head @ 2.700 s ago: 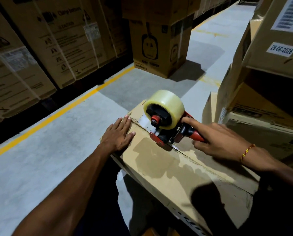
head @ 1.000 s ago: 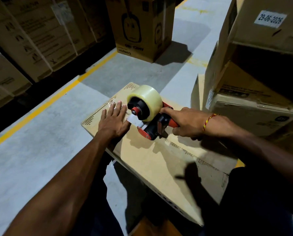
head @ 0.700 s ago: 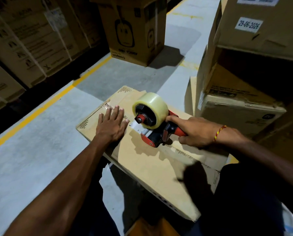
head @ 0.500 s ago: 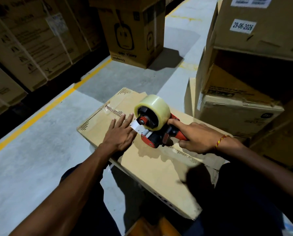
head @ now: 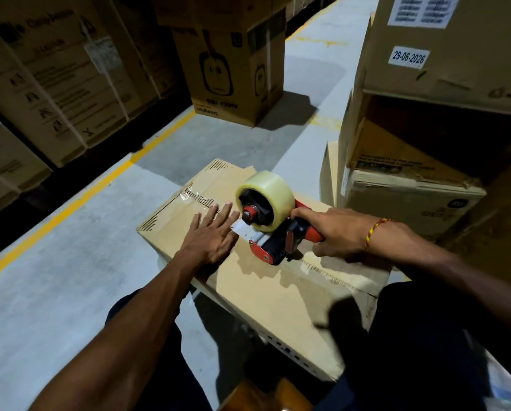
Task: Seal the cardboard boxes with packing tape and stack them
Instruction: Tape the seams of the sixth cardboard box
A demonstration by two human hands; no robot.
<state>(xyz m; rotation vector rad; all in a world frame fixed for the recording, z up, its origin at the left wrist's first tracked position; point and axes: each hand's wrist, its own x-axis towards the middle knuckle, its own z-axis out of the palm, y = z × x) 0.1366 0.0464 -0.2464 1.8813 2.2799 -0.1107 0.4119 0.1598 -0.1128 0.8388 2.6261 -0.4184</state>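
A flat brown cardboard box (head: pixel 266 295) lies in front of me with its top seam running from far left to near right. A red and black tape dispenser (head: pixel 275 241) with a roll of clear tape (head: pixel 270 192) stands on the seam near the middle. My right hand (head: pixel 334 232) grips its red handle. My left hand (head: pixel 211 235) lies flat, fingers straight, on the box top just left of the dispenser, over the taped stretch of seam. Shiny tape covers the seam's far end.
Stacked cardboard boxes (head: pixel 426 120) stand close on the right, one with a date label. A tall printed box (head: pixel 233 69) stands on the grey floor ahead. Strapped cartons (head: pixel 55 84) line the left behind a yellow floor line (head: pixel 79 197).
The dispenser has travelled along the seam towards me, leaving tape on the far part. My left hand followed it, staying flat on the box top.
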